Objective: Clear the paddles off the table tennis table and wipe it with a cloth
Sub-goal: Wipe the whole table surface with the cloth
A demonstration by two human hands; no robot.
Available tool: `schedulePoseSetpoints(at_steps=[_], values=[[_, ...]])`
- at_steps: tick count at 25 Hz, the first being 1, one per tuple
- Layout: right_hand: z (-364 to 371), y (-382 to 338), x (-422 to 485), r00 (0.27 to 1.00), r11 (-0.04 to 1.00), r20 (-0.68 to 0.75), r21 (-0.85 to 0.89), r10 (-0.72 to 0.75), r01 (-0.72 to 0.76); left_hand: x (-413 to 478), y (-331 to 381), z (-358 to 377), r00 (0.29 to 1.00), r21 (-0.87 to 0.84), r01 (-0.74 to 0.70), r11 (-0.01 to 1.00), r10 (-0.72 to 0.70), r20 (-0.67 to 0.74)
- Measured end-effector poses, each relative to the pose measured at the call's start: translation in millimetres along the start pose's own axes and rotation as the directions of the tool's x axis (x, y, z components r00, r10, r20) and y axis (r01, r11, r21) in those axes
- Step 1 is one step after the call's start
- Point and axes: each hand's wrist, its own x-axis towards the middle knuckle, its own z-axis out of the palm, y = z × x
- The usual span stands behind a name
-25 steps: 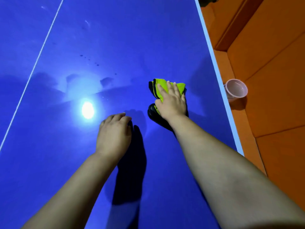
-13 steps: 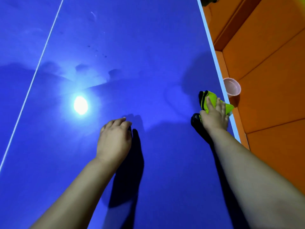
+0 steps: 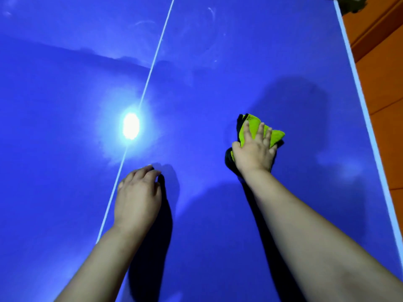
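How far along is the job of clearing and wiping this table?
Done: no paddle shows on the visible table. In hand: the right hand presses the green cloth flat on the surface, wiping. Left: faint smears at the far end, not yet wiped.

One wide-angle camera, worn on the head, looks forward and steeply down across the blue table [image 3: 218, 62], close above both forearms. The right hand [image 3: 254, 152] on the cloth [image 3: 277, 136] falls right of centre, with orange floor [image 3: 388, 94] further right.
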Motion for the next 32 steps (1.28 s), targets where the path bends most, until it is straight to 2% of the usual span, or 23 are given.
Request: schedulePoseSetpoints(at_steps=[4,9,14,17,19,26,32], values=[[18.4,-99.0,-39.1,0.979,0.979,0.018,-0.015,-0.202,0.202,-22.3,-63.8,-15.8,0.996,-0.004,0.071,0.997,-0.071,-0.050],[37.4,-180.9,-104.4,0.902,0.903,0.059,-0.014,-0.428,0.430,-52.9,-117.4,-33.3,0.980,-0.013,0.156,0.988,-0.156,-0.124],[48.6,-194.1,-173.3,0.730,0.736,0.122,0.002,-0.672,0.677,-69.0,-120.9,-37.3,0.960,-0.014,0.236,0.972,-0.236,-0.150],[49.6,-162.3,-185.5,0.660,0.674,0.160,0.050,-0.734,0.737,-71.3,-92.7,-33.2,0.960,-0.008,0.241,0.971,-0.239,-0.145],[47.5,-133.3,-182.7,0.672,0.688,0.156,0.083,-0.724,0.721,-72.8,-67.1,-27.0,0.970,0.011,0.214,0.977,-0.211,-0.116],[24.9,-0.2,-125.5,0.845,0.847,0.080,0.111,-0.529,0.520,-85.5,45.5,15.6,0.999,0.070,0.041,0.997,-0.039,-0.020],[8.2,152.1,-77.0,0.940,0.939,0.019,0.064,-0.341,0.339,-111.6,161.5,65.6,0.997,0.049,-0.075,0.996,0.073,0.040]])
